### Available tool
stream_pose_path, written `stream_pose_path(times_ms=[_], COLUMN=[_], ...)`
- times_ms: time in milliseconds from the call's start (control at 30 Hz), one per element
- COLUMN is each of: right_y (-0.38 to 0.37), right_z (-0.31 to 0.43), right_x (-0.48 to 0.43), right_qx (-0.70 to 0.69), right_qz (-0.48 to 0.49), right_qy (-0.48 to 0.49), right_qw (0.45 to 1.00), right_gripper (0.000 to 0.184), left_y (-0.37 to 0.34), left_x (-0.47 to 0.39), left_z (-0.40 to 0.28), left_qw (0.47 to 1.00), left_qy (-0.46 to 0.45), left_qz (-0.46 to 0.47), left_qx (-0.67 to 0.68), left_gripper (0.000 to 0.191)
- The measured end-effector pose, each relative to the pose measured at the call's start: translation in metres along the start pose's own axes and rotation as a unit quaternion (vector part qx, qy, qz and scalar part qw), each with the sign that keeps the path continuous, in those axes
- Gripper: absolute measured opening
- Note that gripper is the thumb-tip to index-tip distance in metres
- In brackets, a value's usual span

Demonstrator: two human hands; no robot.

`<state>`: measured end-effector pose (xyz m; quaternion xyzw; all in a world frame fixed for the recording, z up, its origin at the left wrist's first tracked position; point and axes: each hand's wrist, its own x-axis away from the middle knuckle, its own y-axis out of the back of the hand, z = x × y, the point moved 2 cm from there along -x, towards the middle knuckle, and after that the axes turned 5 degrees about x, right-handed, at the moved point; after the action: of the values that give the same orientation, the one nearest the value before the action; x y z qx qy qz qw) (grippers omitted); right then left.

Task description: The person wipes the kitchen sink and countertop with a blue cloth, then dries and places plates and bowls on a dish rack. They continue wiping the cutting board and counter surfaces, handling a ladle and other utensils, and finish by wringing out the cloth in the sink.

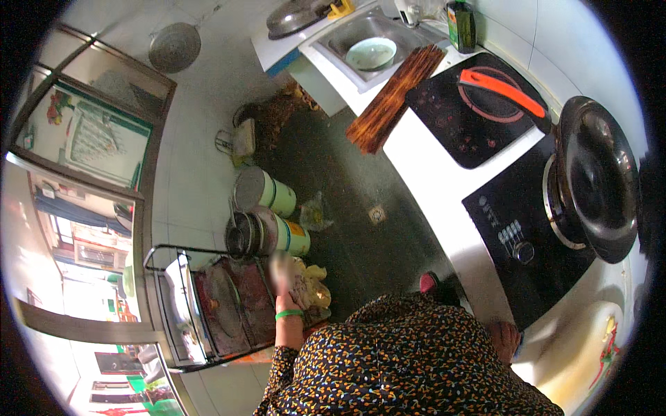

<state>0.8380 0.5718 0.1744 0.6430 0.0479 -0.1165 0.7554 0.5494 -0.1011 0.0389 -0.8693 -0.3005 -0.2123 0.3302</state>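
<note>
My left hand (283, 294), with a green band at the wrist, reaches down beside a black metal rack (208, 359). Its fingers are blurred, so whether they hold anything is unclear. Close by on the floor side are crumpled pale plastic bags (315, 286). My right hand (503, 338) hangs low in shadow at the counter's front edge, near the cooktop (525, 281); its fingers are hard to make out. A black wok (598, 177) with an orange handle (502, 93) rests tilted at the back of this cooktop.
Pale green buckets (283, 197) and a dark pan (239, 234) stand along the left wall. Across the counter edge lies a brown, stringy bundle (393, 101) beside an induction plate (463, 140). The sink (359, 31) holds a pale bowl (372, 53). A cutting board (567, 353) bears red peppers.
</note>
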Motion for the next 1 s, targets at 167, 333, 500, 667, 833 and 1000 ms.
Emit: stream_pose_path(times_ms=[167, 333, 500, 667, 833, 1000], right_y=[-0.004, -0.003, -0.015, -0.044, -0.004, 0.031], right_z=[-0.004, 0.005, 0.026, 0.075, 0.150, 0.222], right_x=[-0.008, -0.014, -0.033, -0.129, -0.300, -0.443], right_qx=[-0.008, 0.006, 0.003, -0.142, -0.395, -0.624], right_qz=[0.010, 0.034, 0.066, 0.289, 0.034, -0.025], right_qy=[-0.008, -0.004, -0.020, -0.218, -0.210, -0.223], right_qw=[1.000, 0.999, 0.998, 0.921, 0.894, 0.749], right_gripper=[0.035, 0.035, 0.035, 0.033, 0.026, 0.030], left_y=[-0.010, -0.160, -0.149, -0.165, -0.164, -0.153], left_x=[-0.014, 0.147, 0.103, 0.049, -0.037, -0.091], left_z=[-0.049, -0.060, -0.075, -0.078, -0.089, -0.109], left_qw=[0.985, 0.997, 0.998, 0.992, 0.973, 0.966], left_qy=[-0.073, -0.050, -0.045, -0.012, 0.022, 0.042], left_qz=[0.045, 0.052, 0.049, 0.100, 0.190, 0.181], left_qx=[-0.150, -0.040, 0.005, 0.076, 0.127, 0.182], left_gripper=[0.025, 0.047, 0.050, 0.046, 0.042, 0.043])
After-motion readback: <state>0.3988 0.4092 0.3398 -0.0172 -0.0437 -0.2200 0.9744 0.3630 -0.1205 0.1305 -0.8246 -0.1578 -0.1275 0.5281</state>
